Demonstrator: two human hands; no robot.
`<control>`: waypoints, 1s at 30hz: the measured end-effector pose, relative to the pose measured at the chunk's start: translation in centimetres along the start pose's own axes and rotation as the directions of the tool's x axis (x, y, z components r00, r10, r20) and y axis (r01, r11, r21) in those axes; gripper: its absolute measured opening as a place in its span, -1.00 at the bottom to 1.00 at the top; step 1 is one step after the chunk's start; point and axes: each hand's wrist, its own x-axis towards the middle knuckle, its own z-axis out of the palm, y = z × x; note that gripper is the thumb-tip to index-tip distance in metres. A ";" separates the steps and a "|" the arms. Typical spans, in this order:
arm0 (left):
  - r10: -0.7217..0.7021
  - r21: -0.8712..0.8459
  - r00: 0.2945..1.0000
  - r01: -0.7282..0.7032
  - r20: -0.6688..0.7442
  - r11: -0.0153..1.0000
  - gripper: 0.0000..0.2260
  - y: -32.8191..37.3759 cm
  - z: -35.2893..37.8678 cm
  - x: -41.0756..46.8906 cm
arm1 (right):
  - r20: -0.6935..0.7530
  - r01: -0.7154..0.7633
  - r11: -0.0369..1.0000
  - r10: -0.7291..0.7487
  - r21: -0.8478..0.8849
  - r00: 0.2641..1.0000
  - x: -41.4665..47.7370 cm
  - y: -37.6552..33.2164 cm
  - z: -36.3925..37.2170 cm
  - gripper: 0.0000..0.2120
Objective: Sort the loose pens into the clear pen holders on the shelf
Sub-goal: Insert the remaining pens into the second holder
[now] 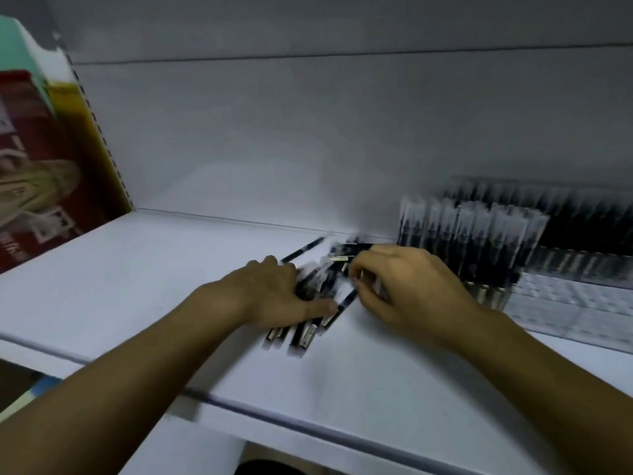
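White shelf (137,286) fills my view, with loose pens (308,323) heaped mid-shelf, their long axes running near-left to far-right. My left hand (270,296) lies flat, fingers straight over the pile. My right hand (404,289) curls in, pinching pens at the far end. Clear pen holders (565,310) stand just right, nearer my right hand.
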 end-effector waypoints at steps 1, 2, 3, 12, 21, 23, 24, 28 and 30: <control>-0.005 0.014 1.000 0.005 0.019 1.000 -0.25 0.7 0.1 0.3 | -0.002 -0.015 0.999 0.015 0.028 1.000 0.3 -0.3 0.7 -0.78; -0.011 0.026 1.000 0.010 0.011 1.000 -0.28 1.4 0.1 0.7 | 0.000 -0.036 0.997 0.036 0.063 0.999 0.2 -0.5 1.2 -0.77; -0.023 0.036 1.000 0.024 -0.005 0.999 -0.35 2.0 0.1 1.3 | 0.013 -0.055 0.994 0.054 0.097 0.998 0.0 -0.5 1.5 -0.79; -0.032 0.078 0.996 0.026 0.079 0.997 -0.64 2.4 -1.5 4.3 | 0.102 -0.202 0.940 0.181 0.274 0.978 -2.4 1.7 1.3 -0.89; -0.037 0.130 0.998 0.030 0.046 0.991 -0.72 1.4 -1.8 4.9 | 0.125 -0.182 0.936 0.151 0.300 0.981 -2.2 1.4 1.2 -0.88; -0.047 0.127 0.999 0.043 0.025 0.991 -0.79 0.9 -2.1 4.7 | 0.116 -0.191 0.937 0.164 0.292 0.980 -2.2 1.7 1.1 -0.90; -0.056 0.121 0.998 0.054 0.012 0.991 -0.82 0.6 -2.2 4.6 | 0.113 -0.195 0.937 0.169 0.290 0.979 -2.2 1.8 1.1 -0.90; -0.113 0.041 0.993 0.115 -0.040 0.993 -0.92 -0.9 -2.9 3.9 | 0.136 -0.194 0.942 0.161 0.275 0.977 -2.3 1.6 1.1 -0.91; -0.128 0.012 0.988 0.130 -0.087 0.992 -0.91 -1.8 -3.2 3.5 | 0.151 -0.196 0.943 0.159 0.269 0.976 -2.3 1.5 1.1 -0.92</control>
